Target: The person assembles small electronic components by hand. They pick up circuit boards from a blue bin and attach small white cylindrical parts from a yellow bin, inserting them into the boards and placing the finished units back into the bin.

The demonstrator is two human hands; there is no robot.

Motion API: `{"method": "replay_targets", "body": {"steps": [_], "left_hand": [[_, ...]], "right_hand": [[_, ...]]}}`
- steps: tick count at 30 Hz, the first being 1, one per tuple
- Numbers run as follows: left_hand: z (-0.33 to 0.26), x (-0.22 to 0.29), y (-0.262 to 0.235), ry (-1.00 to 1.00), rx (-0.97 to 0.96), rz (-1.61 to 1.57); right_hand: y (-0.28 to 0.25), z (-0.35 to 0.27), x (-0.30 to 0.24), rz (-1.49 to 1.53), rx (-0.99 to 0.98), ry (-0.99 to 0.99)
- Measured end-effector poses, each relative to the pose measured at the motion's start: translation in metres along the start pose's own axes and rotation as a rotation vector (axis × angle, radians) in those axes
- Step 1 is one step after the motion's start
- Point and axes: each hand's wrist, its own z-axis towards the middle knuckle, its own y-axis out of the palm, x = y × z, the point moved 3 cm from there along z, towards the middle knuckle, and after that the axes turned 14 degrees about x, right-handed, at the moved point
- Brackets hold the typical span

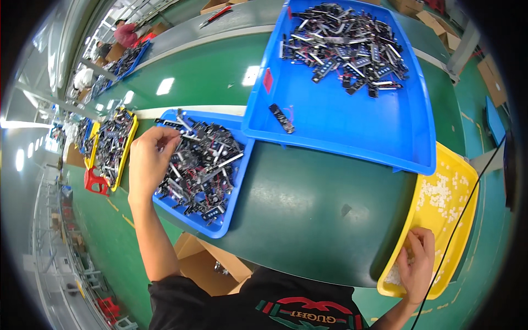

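Note:
My left hand [149, 159] is over the left edge of a blue tray [235, 204] heaped with small black electronic modules [206, 165] that have wires and white strips. Its thumb and forefinger are pinched together; what they hold, if anything, is too small to make out. On the right, my right hand [421, 264] reaches into a yellow tray [459, 231], its fingers curled down among small white plastic pieces [438, 192]. Its fingertips are partly hidden, so anything between them cannot be made out.
A large blue tray [341, 124] with piled modules and one lone module [281, 119] stands ahead on the green table [319, 209]. Below the table edge sits an open cardboard box [206, 269]. A dark cable [467, 209] crosses the yellow tray. Farther left are more filled trays and a red stool [97, 181].

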Motion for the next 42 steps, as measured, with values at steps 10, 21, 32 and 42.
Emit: {"method": "replay_targets", "body": {"steps": [10, 21, 32, 42], "left_hand": [[0.029, 0.093, 0.049, 0.258, -0.098, -0.179], [0.054, 0.127, 0.169, 0.364, -0.393, 0.112], [0.021, 0.174, 0.072, 0.315, -0.034, -0.581], [-0.087, 0.219, 0.066, -0.332, -0.372, -1.772]], "right_hand": [[-0.011, -0.013, 0.013, 0.141, -0.081, 0.098], [-0.02, -0.02, 0.012, 0.188, 0.181, 0.114], [-0.025, -0.01, -0.009, 0.323, 0.356, 0.039], [0.0, 0.035, -0.078, 0.864, 0.389, 0.061]]}}
